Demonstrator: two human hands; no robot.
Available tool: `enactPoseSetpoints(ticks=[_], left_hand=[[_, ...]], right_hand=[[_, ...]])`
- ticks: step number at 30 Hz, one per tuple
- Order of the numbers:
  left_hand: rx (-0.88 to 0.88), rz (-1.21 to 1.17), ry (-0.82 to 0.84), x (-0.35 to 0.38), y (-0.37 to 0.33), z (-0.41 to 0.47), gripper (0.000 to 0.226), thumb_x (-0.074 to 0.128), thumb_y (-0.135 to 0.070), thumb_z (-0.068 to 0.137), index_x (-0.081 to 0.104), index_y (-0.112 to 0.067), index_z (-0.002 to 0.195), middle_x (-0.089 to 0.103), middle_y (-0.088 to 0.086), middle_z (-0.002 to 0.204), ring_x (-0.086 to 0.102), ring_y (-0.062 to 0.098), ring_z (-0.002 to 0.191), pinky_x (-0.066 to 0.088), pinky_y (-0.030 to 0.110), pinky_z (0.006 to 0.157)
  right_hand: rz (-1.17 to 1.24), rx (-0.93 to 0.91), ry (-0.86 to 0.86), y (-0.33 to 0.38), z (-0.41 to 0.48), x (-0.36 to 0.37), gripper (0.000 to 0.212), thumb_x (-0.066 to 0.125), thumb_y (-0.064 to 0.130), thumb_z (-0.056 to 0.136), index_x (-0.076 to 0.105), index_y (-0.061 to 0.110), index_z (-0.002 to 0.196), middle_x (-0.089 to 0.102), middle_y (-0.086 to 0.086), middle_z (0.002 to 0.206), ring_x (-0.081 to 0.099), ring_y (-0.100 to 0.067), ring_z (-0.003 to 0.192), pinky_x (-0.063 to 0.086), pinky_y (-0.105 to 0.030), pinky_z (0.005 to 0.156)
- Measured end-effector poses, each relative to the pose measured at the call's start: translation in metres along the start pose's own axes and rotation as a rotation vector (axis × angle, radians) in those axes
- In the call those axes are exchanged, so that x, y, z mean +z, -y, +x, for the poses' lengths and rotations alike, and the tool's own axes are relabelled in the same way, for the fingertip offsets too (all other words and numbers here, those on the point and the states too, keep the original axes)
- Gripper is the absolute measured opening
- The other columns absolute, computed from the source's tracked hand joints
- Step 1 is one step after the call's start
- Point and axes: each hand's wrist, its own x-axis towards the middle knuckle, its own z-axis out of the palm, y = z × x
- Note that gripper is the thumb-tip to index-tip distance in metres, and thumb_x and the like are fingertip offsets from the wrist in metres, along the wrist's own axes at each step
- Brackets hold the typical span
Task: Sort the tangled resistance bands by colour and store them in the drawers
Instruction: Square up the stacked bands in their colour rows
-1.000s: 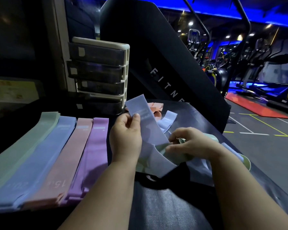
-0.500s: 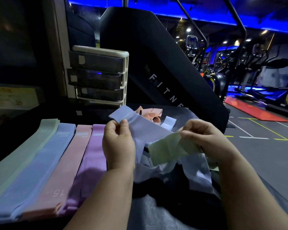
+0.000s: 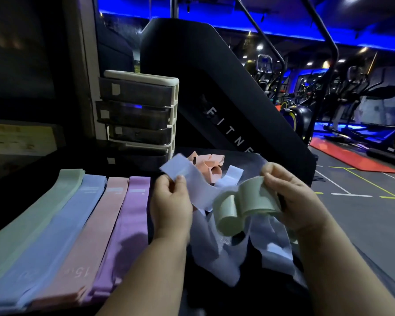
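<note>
Fingers of the left hand pinched the blue band; the right hand gripped the curled green band, which extended leftward across the blue band, between both hands.

four laid-out bands, four drawers, two hands

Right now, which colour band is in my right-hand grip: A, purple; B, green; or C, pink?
B: the right-hand grip is curled round the looped green band, while the purple band lies flat on the left and the pink tangle sits farther back, both untouched.
</note>
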Motion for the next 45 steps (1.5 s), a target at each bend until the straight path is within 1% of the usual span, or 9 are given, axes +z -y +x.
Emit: enactPoseSetpoints(ticks=[7,15,20,23,28,34,38,41,45], left_hand=[[0.107,0.123,0.249,0.006,-0.003,-0.017,0.009,0.061,-0.025,0.094,0.06,-0.019,0.087,0.071,-0.001,0.086,0.068,0.021,0.083,0.057,0.044,0.08],[-0.022,-0.161,0.104,0.001,-0.003,-0.006,0.01,0.055,-0.031,0.09,0.065,-0.029,0.09,0.072,-0.006,0.089,0.066,0.02,0.088,0.053,0.045,0.089],[-0.02,-0.25,0.25,0.004,-0.01,-0.015,0.023,0.057,-0.021,0.095,0.07,-0.036,0.084,0.072,-0.008,0.082,0.063,0.013,0.082,0.051,0.039,0.084],[0.003,-0.227,0.298,0.006,-0.009,-0.018,0.021,0.058,-0.019,0.096,0.071,-0.034,0.091,0.074,-0.01,0.086,0.065,0.01,0.085,0.051,0.038,0.088],[0.106,-0.142,0.356,0.008,-0.008,-0.021,0.013,0.063,-0.018,0.093,0.067,-0.025,0.103,0.074,-0.008,0.092,0.069,0.009,0.088,0.053,0.03,0.085],[0.143,-0.093,0.366,0.01,-0.003,-0.02,0.01,0.069,-0.025,0.089,0.065,-0.024,0.098,0.074,-0.004,0.091,0.07,0.016,0.088,0.056,0.043,0.086],[0.125,-0.07,0.424,0.01,-0.003,-0.023,0.03,0.069,-0.046,0.076,0.062,-0.027,0.099,0.073,-0.002,0.093,0.07,0.019,0.09,0.056,0.046,0.087],[0.05,-0.011,0.532,0.009,-0.003,-0.025,0.054,0.073,-0.062,0.06,0.056,-0.035,0.104,0.073,-0.001,0.097,0.071,0.017,0.091,0.057,0.046,0.085],[0.019,0.169,0.694,0.011,-0.005,-0.032,0.042,0.086,-0.026,0.068,0.065,-0.025,0.104,0.072,-0.017,0.085,0.071,0.009,0.083,0.058,0.028,0.077]], right_hand=[[-0.094,0.017,0.088,-0.005,0.001,0.002,0.042,0.094,0.038,0.055,0.057,0.019,0.065,0.052,-0.004,0.062,0.046,-0.013,0.052,0.035,-0.022,0.046],[0.046,-0.149,-0.352,0.001,0.006,-0.014,0.038,0.086,0.038,0.058,0.053,0.021,0.067,0.052,-0.005,0.066,0.048,-0.019,0.054,0.043,-0.025,0.048],[-0.551,-0.076,-0.53,-0.021,0.012,-0.006,0.018,0.078,0.018,0.081,0.062,0.013,0.075,0.062,-0.001,0.064,0.054,-0.017,0.055,0.046,-0.026,0.049],[-0.993,-0.16,-0.58,-0.025,0.015,-0.001,0.019,0.08,0.032,0.079,0.068,0.019,0.087,0.069,0.005,0.081,0.066,-0.016,0.079,0.052,-0.032,0.072],[-1.181,-0.32,-0.54,-0.024,0.013,0.016,0.035,0.054,0.055,0.08,0.067,0.028,0.099,0.056,0.025,0.09,0.053,-0.016,0.105,0.035,-0.025,0.087],[-0.42,-0.151,-0.245,-0.023,0.014,0.026,0.042,0.064,0.069,0.074,0.075,0.03,0.088,0.072,0.004,0.092,0.064,-0.013,0.09,0.051,-0.03,0.084],[-0.379,-0.153,-0.11,-0.025,0.012,0.037,0.007,0.064,0.016,0.089,0.071,0.015,0.092,0.07,0.007,0.075,0.061,-0.003,0.069,0.048,-0.017,0.062],[-0.331,-0.164,-0.173,-0.026,0.013,0.034,0.011,0.059,0.02,0.084,0.068,0.018,0.091,0.063,0.005,0.07,0.053,-0.008,0.062,0.043,-0.021,0.053],[-0.202,-0.204,-0.285,-0.018,0.013,0.033,0.008,0.059,0.019,0.09,0.065,0.018,0.085,0.06,0.001,0.067,0.052,-0.012,0.058,0.041,-0.023,0.048]])
